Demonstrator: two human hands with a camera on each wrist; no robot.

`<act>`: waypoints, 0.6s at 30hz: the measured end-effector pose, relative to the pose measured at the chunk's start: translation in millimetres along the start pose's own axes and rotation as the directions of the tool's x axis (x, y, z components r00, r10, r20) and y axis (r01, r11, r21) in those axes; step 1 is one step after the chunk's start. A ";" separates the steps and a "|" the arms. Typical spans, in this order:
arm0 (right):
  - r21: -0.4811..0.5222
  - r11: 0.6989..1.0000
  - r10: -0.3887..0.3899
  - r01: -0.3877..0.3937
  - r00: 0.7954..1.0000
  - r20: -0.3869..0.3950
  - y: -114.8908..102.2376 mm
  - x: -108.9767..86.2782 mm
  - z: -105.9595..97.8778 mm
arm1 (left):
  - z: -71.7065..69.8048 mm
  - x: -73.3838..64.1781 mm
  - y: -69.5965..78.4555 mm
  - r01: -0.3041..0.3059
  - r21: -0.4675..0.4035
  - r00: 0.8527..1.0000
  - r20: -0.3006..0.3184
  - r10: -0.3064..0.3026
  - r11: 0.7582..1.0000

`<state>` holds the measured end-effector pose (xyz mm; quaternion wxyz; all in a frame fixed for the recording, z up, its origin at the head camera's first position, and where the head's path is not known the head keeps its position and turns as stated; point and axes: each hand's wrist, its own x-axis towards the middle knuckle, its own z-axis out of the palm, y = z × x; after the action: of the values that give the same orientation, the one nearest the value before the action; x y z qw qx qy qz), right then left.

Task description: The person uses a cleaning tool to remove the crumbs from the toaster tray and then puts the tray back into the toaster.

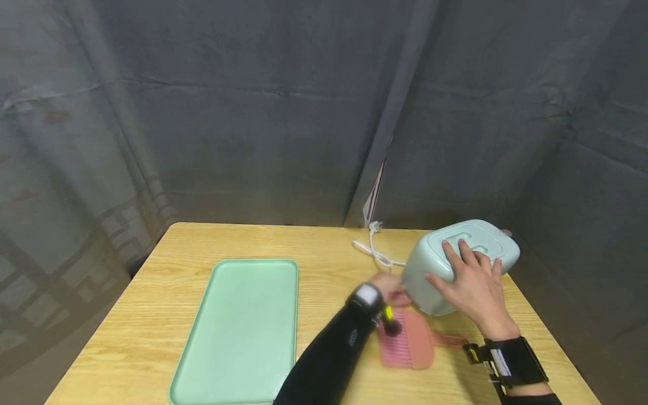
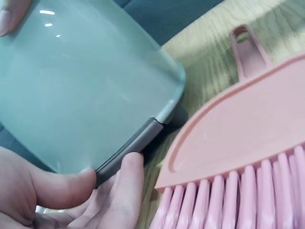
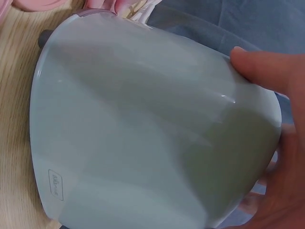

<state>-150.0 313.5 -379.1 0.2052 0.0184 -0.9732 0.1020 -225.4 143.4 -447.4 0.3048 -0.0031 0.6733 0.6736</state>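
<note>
A mint-green toaster (image 1: pixel 425 278) with slots in its top stands tilted at the right of the table. My right hand (image 1: pixel 477 288) holds it from above, fingers spread over the top and thumb against the side. Low at the toaster's near-left end, my left hand (image 1: pixel 391 288) pinches a grey strip (image 2: pixel 136 145) along the bottom edge between thumb and fingers. The right wrist view shows the toaster's broad side with a small label (image 3: pixel 55 185). Close by the left hand lies a pink dustpan (image 1: pixel 420 340) with pink bristles (image 1: pixel 395 350) along its left part.
A mint-green rectangular tray (image 1: pixel 243 332) lies left of centre on the wooden table (image 1: pixel 152 304). Behind the left hand, a white power cord (image 1: pixel 379 259) with its plug (image 1: pixel 375 226) runs from the toaster towards the back edge. Grey curtains (image 1: pixel 263 112) hang behind the table.
</note>
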 end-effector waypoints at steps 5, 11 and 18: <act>0.003 1.000 0.003 -0.003 1.000 0.002 -0.3 -0.1 -0.7 | -4.7 -7.9 3.2 -0.005 0.009 0.998 0.060 0.004 1.000; 0.007 1.000 0.003 -0.004 1.000 0.012 -1.0 0.0 -1.7 | -3.0 -6.6 2.6 0.024 -0.008 0.999 0.032 -0.023 1.000; 0.011 1.000 0.006 -0.007 1.000 0.019 -2.0 -0.2 -3.3 | 3.9 4.5 -2.7 0.063 -0.057 0.997 -0.042 -0.065 0.996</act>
<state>-148.4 312.2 -375.8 0.1956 0.0173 -0.9746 0.1079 -226.3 148.6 -451.4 0.3111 -0.0478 0.6605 0.6816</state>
